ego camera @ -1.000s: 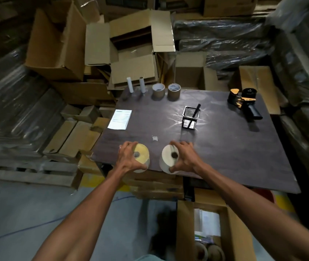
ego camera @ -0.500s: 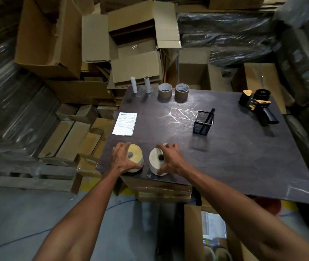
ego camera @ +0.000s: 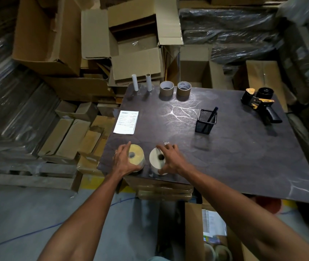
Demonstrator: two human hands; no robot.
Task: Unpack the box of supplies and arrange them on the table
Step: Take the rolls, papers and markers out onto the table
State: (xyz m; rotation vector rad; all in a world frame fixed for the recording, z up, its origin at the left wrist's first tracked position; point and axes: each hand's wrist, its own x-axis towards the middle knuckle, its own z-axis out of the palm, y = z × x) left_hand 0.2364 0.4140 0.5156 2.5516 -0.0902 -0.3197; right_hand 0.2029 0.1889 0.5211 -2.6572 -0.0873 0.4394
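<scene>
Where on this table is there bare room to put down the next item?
The table's near-right stretch, below the mesh pen holder and tape dispenser, is bare. The far-left edge and the near-left corner, where both hands hold label rolls, are crowded.

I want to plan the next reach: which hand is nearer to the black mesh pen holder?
Right. The right hand grips the white roll, with the pen holder farther along the table to its right; the left hand grips the yellow roll, farther away.
</scene>
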